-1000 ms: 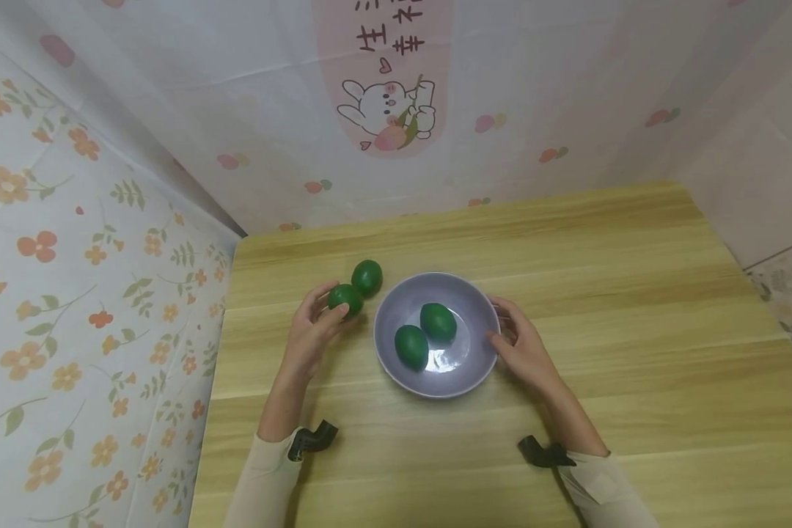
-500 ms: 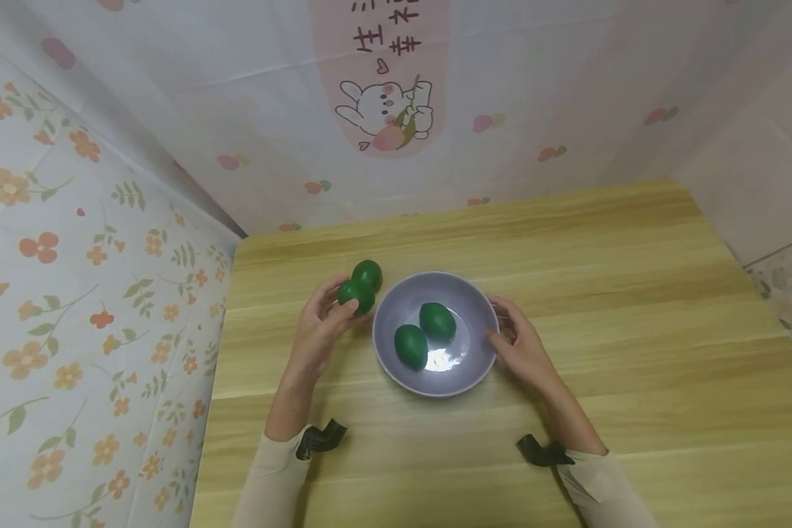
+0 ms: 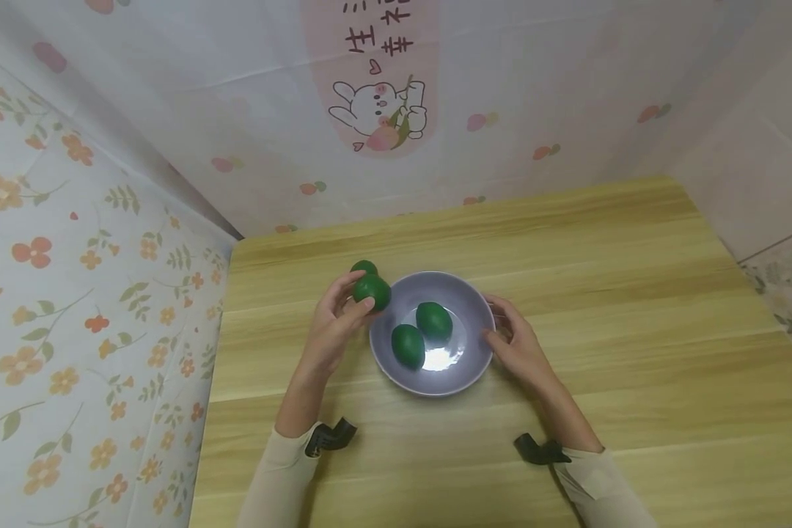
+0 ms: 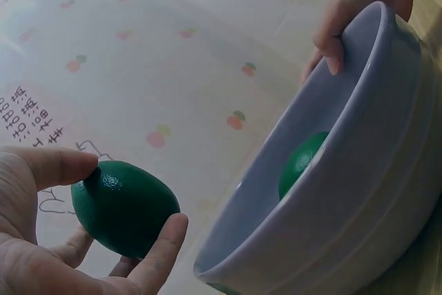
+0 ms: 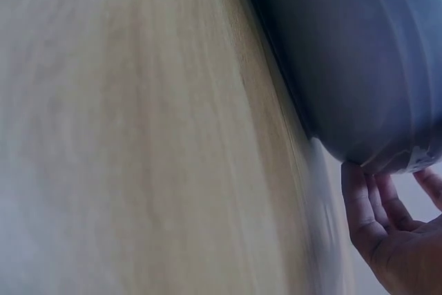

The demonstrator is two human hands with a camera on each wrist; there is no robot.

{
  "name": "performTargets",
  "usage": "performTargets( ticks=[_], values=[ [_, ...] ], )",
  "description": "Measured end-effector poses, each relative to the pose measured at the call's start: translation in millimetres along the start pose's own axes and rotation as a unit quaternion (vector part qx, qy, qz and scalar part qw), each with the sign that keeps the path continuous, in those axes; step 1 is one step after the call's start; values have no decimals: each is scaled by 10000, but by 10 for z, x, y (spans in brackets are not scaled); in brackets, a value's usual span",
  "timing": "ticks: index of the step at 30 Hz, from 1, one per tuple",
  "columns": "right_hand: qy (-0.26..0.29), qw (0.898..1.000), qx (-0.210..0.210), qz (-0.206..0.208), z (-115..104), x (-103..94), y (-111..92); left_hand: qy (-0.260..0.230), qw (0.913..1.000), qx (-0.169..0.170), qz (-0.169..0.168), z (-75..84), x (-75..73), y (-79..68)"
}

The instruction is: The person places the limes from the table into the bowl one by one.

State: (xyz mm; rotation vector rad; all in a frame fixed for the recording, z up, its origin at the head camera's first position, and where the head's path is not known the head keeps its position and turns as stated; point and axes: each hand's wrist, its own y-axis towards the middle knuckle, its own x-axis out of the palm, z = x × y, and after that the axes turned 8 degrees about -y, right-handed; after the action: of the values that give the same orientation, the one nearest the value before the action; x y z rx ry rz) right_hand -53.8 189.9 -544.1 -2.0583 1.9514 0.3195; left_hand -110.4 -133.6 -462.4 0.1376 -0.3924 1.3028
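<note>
My left hand pinches a green lime between thumb and fingertips, at the left rim of a purple-grey bowl. In the left wrist view the held lime hangs beside the bowl wall, off the table. Two more limes lie inside the bowl, one near its middle and one lower left. Another lime sits on the table behind my left hand, partly hidden. On the bowl's right side my right hand grips the rim, thumb over the inside edge and fingers against the outer wall.
The wooden table carries the bowl and the loose lime. A printed curtain hangs along its back edge, and a flowered cloth closes off the left side. Black curved mounts sit on both wrists.
My left hand has lifted the lime from beside the other one on the table and carried it right, up to the bowl's rim. My right hand keeps its place on the bowl.
</note>
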Motion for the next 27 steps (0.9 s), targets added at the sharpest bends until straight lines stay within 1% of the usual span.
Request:
performTargets(
  ticks=[4, 10, 14, 19, 23, 27],
  values=[
    [44, 10000, 3, 11, 1, -1, -5, 57, 9999, 44, -122, -24, 37, 25],
    [3, 10000, 19, 57, 1, 7, -4, 125, 9998, 64, -170, -32, 89, 34],
    [13, 9999, 35, 105, 8, 12, -1, 302, 9991, 121, -266, -35, 132, 44],
    [52, 9999, -1, 122, 7, 26, 11, 837, 9959, 236, -239, -51, 162, 53],
    [-17, 9999, 49, 145, 9, 30, 5, 1302, 9906, 290, -296, -68, 191, 50],
    [-60, 9998, 82, 173, 16, 29, 0, 1731, 9831, 443, -399, -105, 221, 69]
  ],
)
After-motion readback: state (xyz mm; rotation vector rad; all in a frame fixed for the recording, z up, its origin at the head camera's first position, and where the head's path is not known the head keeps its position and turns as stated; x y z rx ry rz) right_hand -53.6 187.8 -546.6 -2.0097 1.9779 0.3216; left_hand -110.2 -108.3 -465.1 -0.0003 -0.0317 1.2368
